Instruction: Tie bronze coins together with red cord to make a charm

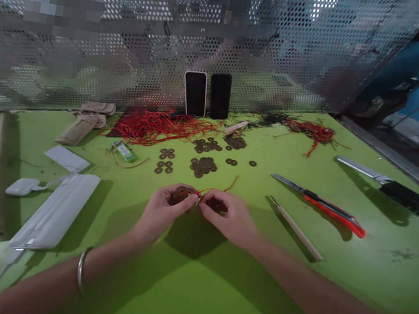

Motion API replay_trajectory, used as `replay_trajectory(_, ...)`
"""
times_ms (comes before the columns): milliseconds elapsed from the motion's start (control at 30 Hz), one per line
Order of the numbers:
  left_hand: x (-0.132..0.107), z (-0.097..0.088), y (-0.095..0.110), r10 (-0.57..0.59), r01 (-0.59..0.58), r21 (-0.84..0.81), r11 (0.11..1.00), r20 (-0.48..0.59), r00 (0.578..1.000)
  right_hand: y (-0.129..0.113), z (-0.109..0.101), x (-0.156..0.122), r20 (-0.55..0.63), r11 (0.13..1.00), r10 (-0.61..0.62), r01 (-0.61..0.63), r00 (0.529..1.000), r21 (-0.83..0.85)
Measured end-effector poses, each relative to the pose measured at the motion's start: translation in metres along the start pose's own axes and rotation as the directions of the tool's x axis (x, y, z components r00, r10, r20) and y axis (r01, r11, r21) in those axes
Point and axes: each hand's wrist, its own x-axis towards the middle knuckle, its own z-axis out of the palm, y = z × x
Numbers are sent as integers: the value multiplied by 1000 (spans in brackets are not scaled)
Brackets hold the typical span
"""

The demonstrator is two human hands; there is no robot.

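Note:
My left hand [164, 207] is closed around a small cluster of brown holed coins [181, 194] threaded with red cord. Close beside it, my right hand [228, 215] pinches the red cord [215, 191] between thumb and forefinger, and a loose end sticks up beyond the fingers. The fingertips of both hands almost meet. Beyond them on the green table [185, 303] lie a heap of holed coins [203, 166] and a small group of them [165, 160]. How the cord runs inside the fingers is hidden.
A utility knife [332, 212] with its blade out and a thin wooden-handled tool [297, 229] lie at right, near a black brush [407, 196]. Tangled red cord [158, 128] and two upright phones [195, 93] stand by the perforated metal screen [131, 47]. A white power bank [59, 212] lies left.

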Motion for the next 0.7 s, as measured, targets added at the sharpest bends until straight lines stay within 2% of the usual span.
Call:
replay_trajectory(100,0,0,0,2,-2,3,1000,18,1000,0,-1,0,16,1000,-25,26,1000,-16)
replay_trajectory(500,3,-2,2,-7,7,29,1000,-17,1000,-4,-1,-2,95,996,-48,55,994,-72)
replay_trajectory(700,3,-1,5,-26,27,15,1000,-26,999,3,-1,1,64,995,-10,16,998,-96)
